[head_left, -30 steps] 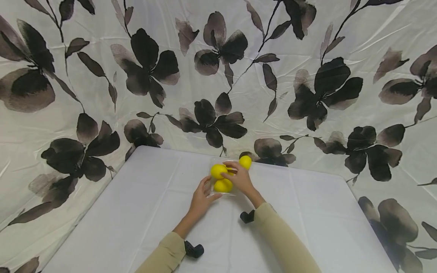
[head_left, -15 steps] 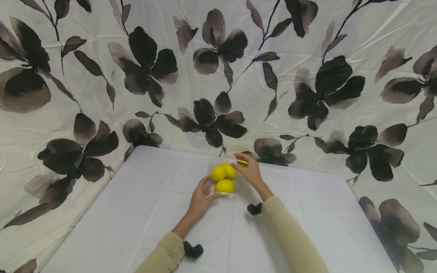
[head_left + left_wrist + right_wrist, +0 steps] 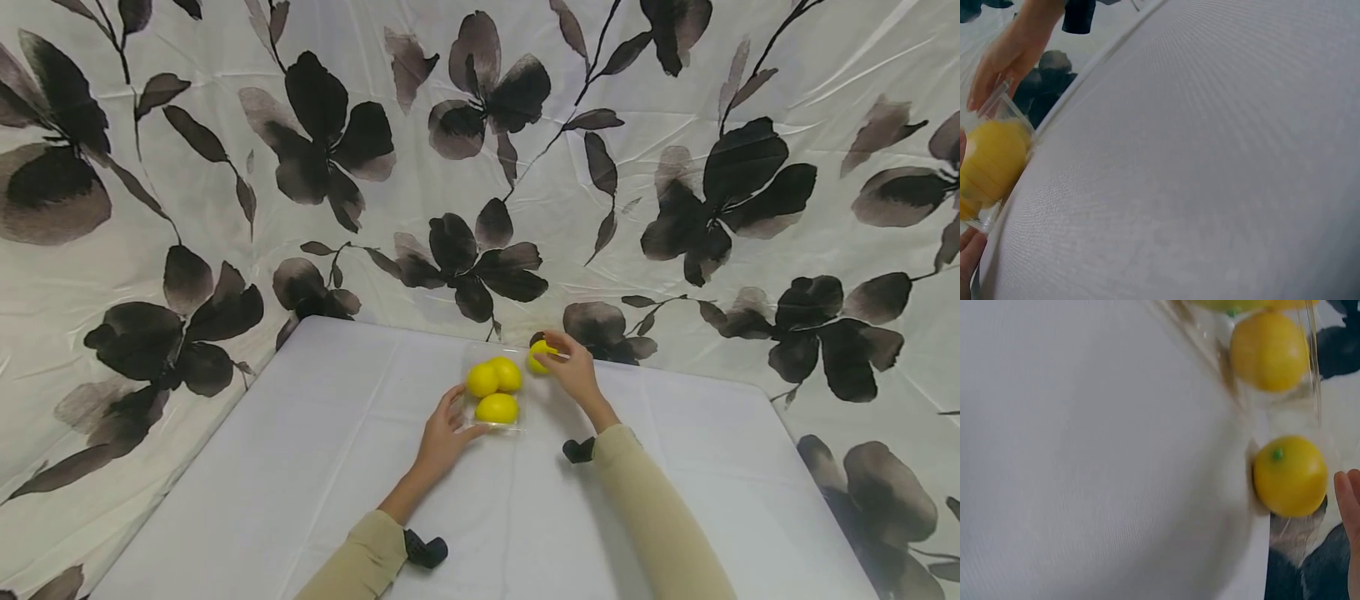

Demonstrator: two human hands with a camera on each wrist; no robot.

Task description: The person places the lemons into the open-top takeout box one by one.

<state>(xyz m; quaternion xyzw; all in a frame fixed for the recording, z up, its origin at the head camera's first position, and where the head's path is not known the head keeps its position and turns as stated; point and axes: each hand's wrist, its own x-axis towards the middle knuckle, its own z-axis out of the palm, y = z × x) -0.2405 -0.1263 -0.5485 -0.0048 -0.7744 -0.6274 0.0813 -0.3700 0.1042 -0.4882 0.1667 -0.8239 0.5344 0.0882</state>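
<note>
In the head view, a clear plastic box (image 3: pixel 522 419) stands toward the back of the table with yellow lemons (image 3: pixel 497 409) inside, three of them visible. My left hand (image 3: pixel 441 442) holds this box at its near left corner, thumb along the front and fingers on the left side. One more lemon (image 3: pixel 536 363) lies outside, right of the box by the table's back edge; its green tip shows in the right wrist view. Around that loose lemon my right hand (image 3: pixel 576 377) is spread, and the right wrist view shows a gap between fingers (image 3: pixel 1349 506) and fruit.
A white cloth covers the table (image 3: pixel 360 467). Behind its back edge hangs a white curtain (image 3: pixel 375 275) with dark flowers. Black devices sit at the left wrist (image 3: pixel 426 550) and the right wrist (image 3: pixel 577 451).
My right hand has let go of a lemon in the box and moved right to the loose lemon. The lemons in the box have settled; my left hand stays at the box.
</note>
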